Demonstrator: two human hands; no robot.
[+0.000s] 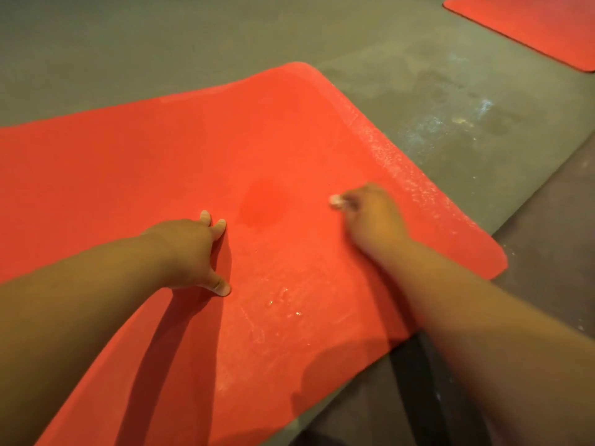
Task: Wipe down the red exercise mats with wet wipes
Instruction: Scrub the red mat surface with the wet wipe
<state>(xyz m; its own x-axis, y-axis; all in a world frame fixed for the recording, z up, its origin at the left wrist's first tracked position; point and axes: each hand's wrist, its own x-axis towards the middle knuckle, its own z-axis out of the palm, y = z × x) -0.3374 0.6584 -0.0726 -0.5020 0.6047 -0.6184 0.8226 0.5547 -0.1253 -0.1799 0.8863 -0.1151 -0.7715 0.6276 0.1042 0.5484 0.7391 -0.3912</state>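
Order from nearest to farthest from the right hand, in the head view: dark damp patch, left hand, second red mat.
1. Dark damp patch, on the near red mat, just left of the right hand and its wet wipe.
2. Left hand, further left.
3. Second red mat, far off, top right.

The near mat point(161, 162) is bright orange-red, with a darker damp patch point(264, 201) mid-surface and whitish speckled streaks point(396, 165) along its right edge. The wet wipe point(336, 201) is off-white. The floor point(128, 43) is dull grey-green with pale chalky smears point(444, 123), and the far mat point(531, 27) is the same red.
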